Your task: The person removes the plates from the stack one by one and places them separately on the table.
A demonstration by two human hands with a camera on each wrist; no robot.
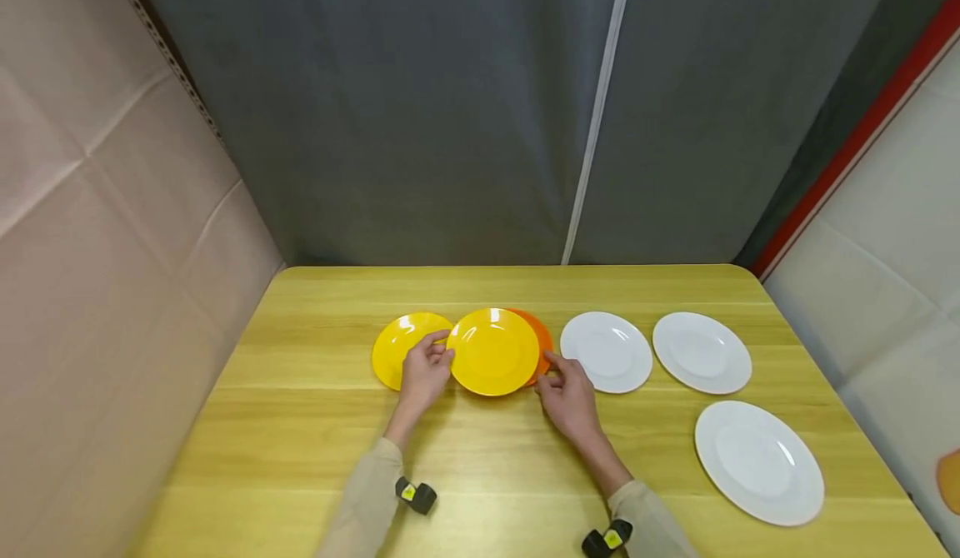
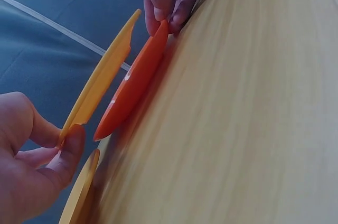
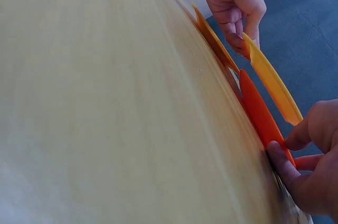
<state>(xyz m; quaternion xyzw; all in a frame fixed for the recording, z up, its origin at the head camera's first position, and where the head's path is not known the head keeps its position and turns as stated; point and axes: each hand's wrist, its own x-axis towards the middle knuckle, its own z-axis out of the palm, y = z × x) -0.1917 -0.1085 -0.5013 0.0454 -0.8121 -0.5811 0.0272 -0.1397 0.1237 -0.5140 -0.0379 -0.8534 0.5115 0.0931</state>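
My left hand [image 1: 426, 373] pinches a yellow plate [image 1: 495, 352] by its left rim. This plate is raised over an orange plate [image 1: 545, 343], and in the left wrist view a gap shows between the two. From the head, most of the orange plate is hidden beneath the yellow one. My right hand [image 1: 572, 401] grips the right rim of the orange plate [image 3: 259, 109], thumb on one side and fingers on the other. Another yellow plate [image 1: 397, 354] lies on the table behind my left hand.
Two white plates [image 1: 606, 352] [image 1: 702, 353] lie to the right at the back of the wooden table [image 1: 255, 433]. A larger white plate [image 1: 759, 463] is nearer on the right. Behind the table hangs a dark grey curtain [image 1: 375, 125].
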